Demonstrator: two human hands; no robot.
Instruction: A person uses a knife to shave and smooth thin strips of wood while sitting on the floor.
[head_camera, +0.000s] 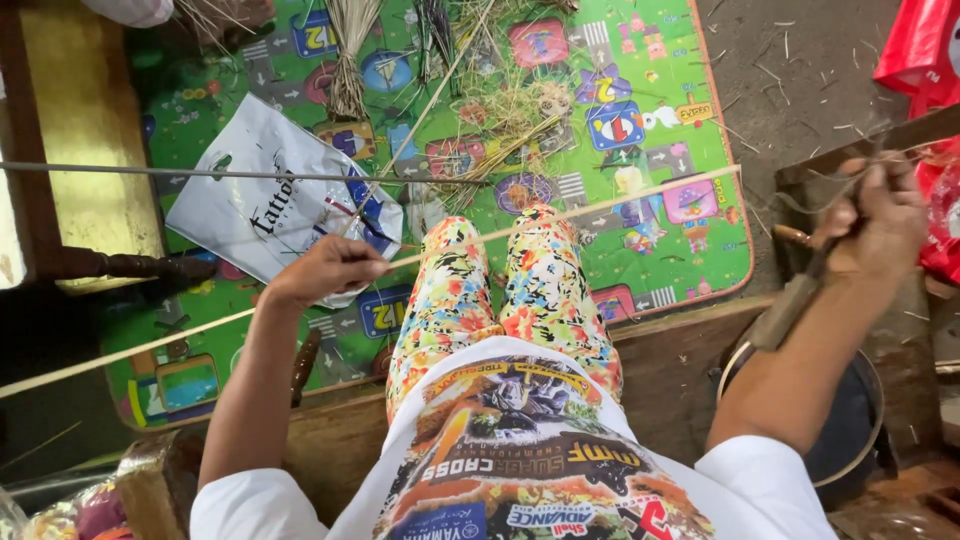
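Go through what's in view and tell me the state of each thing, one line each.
Left hand: closed, pinching the long pale thin stick.
Long pale thin stick: held slanting across the lap, above the mat.
Right hand: closed around the wooden-handled tool.
White plastic bag: lying flat and crumpled on the mat.
Colourful play mat: spread out, littered with straw.
Bundle of dry grass: tied, lying on the mat.

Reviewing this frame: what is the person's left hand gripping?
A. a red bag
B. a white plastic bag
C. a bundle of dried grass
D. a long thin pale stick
D: the left hand closes its fingers around a long thin pale stick that runs slantwise across the legs, while the white plastic bag lies on the play mat beyond it.
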